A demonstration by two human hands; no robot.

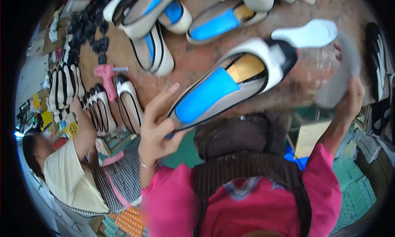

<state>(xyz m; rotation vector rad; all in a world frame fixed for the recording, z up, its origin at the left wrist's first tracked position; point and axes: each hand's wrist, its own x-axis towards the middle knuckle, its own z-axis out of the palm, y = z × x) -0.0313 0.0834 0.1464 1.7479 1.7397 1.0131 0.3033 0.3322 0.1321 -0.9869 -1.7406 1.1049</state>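
My left hand (156, 132) grips the heel end of a white flat shoe (269, 64) with black trim and a black toe. The shoe is held tilted above the near edge of the workbench, its toe pointing to the far right. Inside it lie a blue pad (207, 95) and a yellowish patch. My right hand (353, 95) is closed on a grey insole (339, 74), smeared by motion, at the bench's right side. Apart from the shoe, a white insole (308, 33) lies on the bench beyond it.
The brown workbench (117, 56) holds several similar shoes (224, 25) at the back. A pink glue gun (108, 78) lies at the left beside a shoe (128, 103). Black shoes (374, 60) stand at the right edge. A co-worker (72, 171) sits at the left.
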